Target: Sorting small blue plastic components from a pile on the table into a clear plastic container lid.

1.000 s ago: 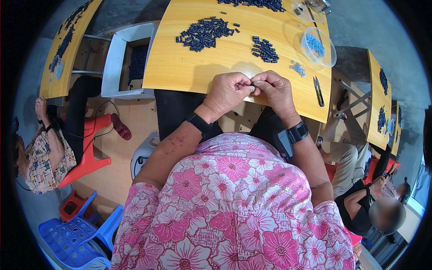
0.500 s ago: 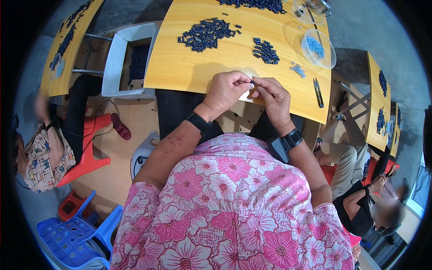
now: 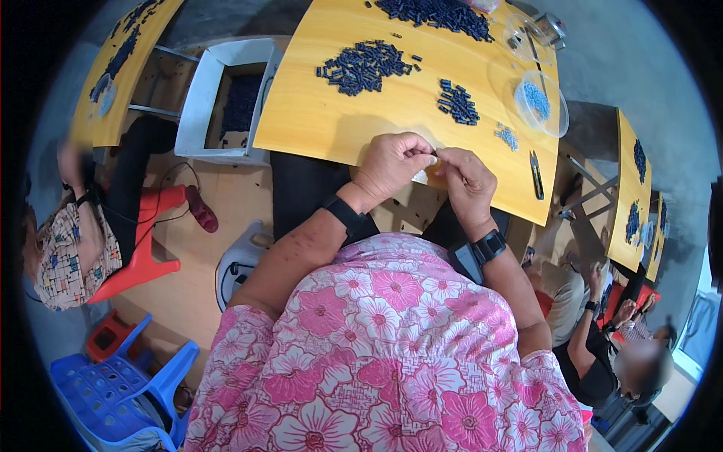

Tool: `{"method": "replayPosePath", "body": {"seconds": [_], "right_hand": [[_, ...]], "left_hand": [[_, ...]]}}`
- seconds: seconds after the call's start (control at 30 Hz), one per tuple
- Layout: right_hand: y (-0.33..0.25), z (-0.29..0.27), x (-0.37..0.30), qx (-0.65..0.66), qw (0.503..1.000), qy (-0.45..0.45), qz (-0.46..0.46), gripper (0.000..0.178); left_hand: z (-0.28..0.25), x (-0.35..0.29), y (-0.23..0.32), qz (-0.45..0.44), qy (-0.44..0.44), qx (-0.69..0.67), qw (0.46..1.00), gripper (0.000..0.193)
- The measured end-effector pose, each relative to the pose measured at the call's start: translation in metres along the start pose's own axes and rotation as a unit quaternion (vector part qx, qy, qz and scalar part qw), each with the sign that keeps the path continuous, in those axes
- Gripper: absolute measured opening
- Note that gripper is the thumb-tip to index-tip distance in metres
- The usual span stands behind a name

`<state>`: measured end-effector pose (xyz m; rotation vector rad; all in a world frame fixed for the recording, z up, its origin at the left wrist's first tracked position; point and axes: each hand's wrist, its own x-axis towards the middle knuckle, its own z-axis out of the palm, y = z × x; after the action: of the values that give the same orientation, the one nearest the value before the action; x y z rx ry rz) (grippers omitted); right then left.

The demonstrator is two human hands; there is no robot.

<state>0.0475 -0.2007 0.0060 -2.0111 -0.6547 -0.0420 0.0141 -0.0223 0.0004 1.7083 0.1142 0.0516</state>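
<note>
Above the near edge of the yellow table (image 3: 301,120), my left hand (image 3: 392,167) and my right hand (image 3: 468,181) meet fingertip to fingertip. Both pinch a small dark cylindrical piece (image 3: 434,154), mostly covered by the fingers. It resembles the short black pieces heaped beyond: a larger pile (image 3: 365,69) and a smaller pile (image 3: 459,104). Right of my right hand lies a little cluster of pale blue bits (image 3: 507,138). A pair of black thread snips (image 3: 536,177) rests by the right table edge. Something whitish below my fingers is partly hidden.
A clear round tub (image 3: 560,114) with light blue bits stands at the right edge, another pile of black pieces (image 3: 440,19) at the back. Left of the table is a white box (image 3: 197,105). People sit at side tables; a blue plastic chair (image 3: 113,399) stands lower left.
The table and its piles appear shifted slightly right and down in the picture. My hands stay together at the small dark piece, with the right fingers slightly repositioned.
</note>
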Motion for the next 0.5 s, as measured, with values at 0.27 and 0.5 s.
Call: {"method": "replayPosePath", "body": {"seconds": [0.27, 0.5], "right_hand": [[-0.009, -0.004, 0.003, 0.027, 0.999, -0.035, -0.012, 0.022], [-0.015, 0.0, 0.029, 0.131, 0.989, -0.038, 0.056, 0.015]], "left_hand": [[0.0, -0.003, -0.006, 0.032, -0.015, -0.012, 0.999, 0.007], [-0.004, -0.009, -0.002, 0.036, 0.012, -0.067, 0.997, 0.007]]}}
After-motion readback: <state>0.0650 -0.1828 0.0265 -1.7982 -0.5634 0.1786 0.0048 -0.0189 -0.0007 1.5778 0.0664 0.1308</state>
